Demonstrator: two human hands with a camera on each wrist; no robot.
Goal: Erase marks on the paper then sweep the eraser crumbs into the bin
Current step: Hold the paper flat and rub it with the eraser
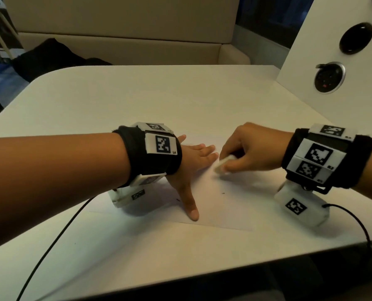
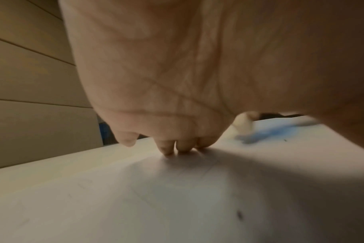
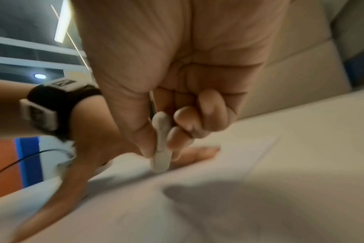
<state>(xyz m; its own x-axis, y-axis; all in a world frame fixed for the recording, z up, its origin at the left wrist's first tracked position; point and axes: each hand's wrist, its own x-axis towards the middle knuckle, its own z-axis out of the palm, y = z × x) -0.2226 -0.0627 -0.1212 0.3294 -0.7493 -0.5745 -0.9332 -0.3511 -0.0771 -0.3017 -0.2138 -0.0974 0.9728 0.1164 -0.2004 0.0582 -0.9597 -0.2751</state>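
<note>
The sheet of paper [image 1: 213,205] lies flat on the white table [image 1: 137,101], near the front edge. The person's left hand [image 1: 193,161] is spread out flat on it, fingers straight and pointing toward the far right, thumb stretched back toward the near side, palm pressing the sheet down. From the left wrist view the fingertips [image 2: 166,148] are touching the paper.

The right hand [image 1: 252,146] is pinching a white eraser [image 1: 224,164] between thumb and curled fingers, with the eraser's tip down on the paper just beside the left hand's fingertips. It's blurry in the head view, but the right wrist view shows the eraser [image 3: 161,144] held narrow and upright-ish in the grip.

A couple of tiny dark crumbs [image 1: 223,193] sit on the sheet between the hands. A black cable [image 1: 57,237] runs off the near left of the table.
</note>
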